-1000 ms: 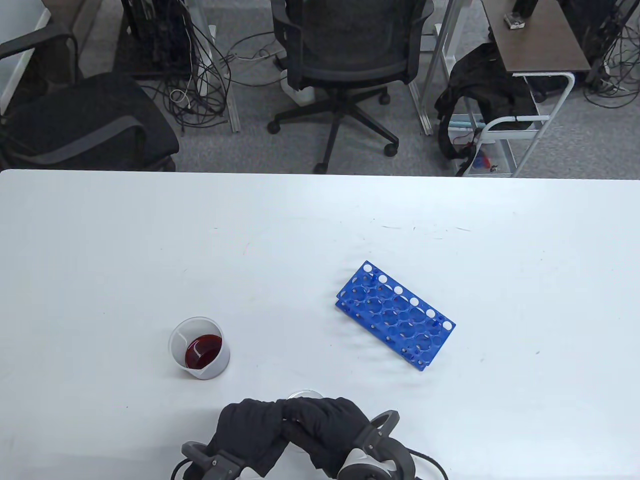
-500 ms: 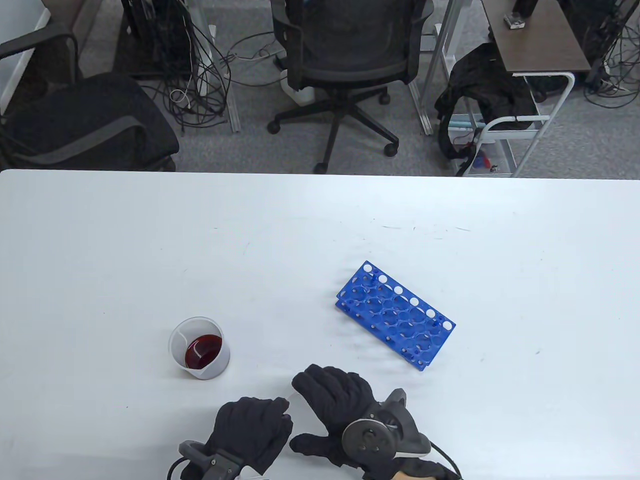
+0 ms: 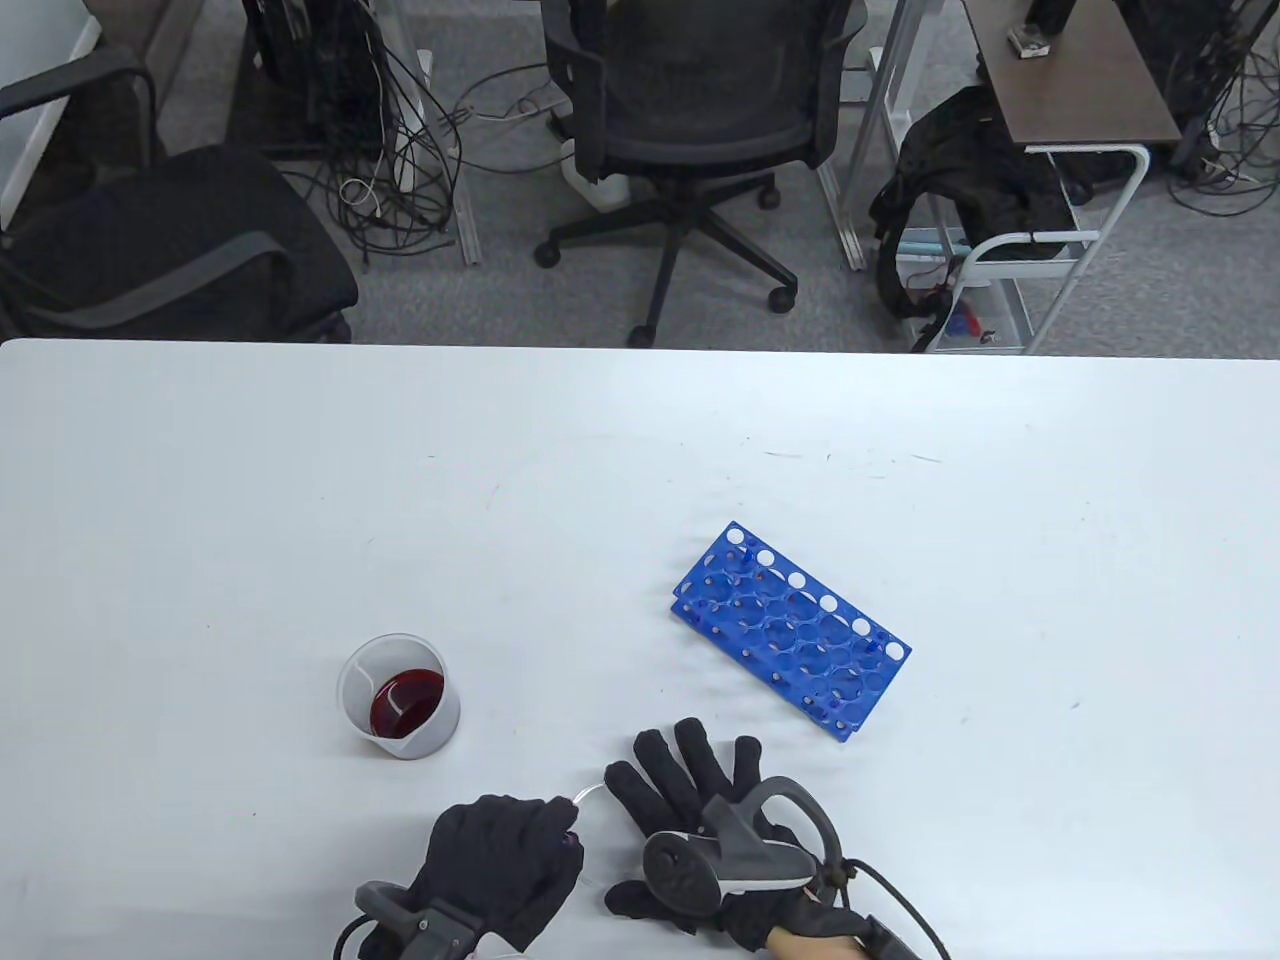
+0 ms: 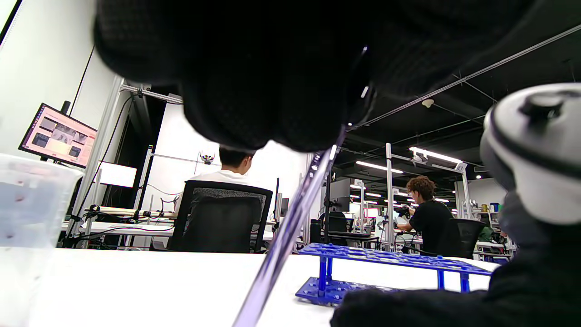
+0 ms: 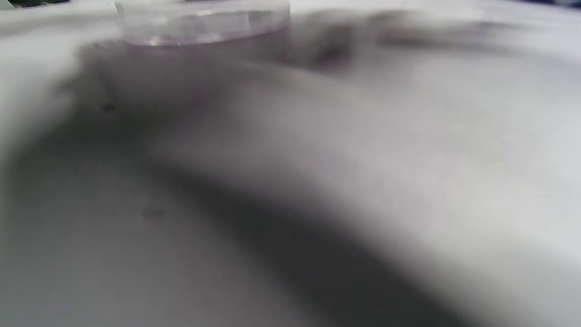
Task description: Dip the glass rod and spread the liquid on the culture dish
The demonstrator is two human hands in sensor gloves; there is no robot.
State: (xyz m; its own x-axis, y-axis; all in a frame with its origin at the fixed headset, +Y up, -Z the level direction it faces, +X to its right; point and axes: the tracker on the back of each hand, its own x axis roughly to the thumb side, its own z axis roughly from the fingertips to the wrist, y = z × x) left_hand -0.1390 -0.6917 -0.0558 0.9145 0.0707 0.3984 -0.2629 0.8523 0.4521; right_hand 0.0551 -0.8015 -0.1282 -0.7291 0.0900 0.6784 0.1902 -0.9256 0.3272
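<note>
My left hand [image 3: 510,855] is curled into a fist near the front edge and grips the glass rod [image 4: 290,227]. In the left wrist view the rod slants down from my fingers [image 4: 272,91] toward the table. The clear culture dish [image 3: 588,790] lies between my hands, with only a thin arc of its rim showing. It appears blurred at the top of the right wrist view [image 5: 199,22]. My right hand [image 3: 700,785] lies palm down just right of the dish, fingers spread, holding nothing. A beaker of dark red liquid [image 3: 400,700] stands up and to the left of my left hand.
A blue test-tube rack [image 3: 790,630] lies at an angle up and to the right of my right hand, and shows in the left wrist view [image 4: 390,263]. The white table [image 3: 300,480] stretches beyond. Office chairs and cables stand behind its far edge.
A second ago both hands were together over the dish. My right hand has drawn away to the right and spread its fingers. My left hand has stayed put.
</note>
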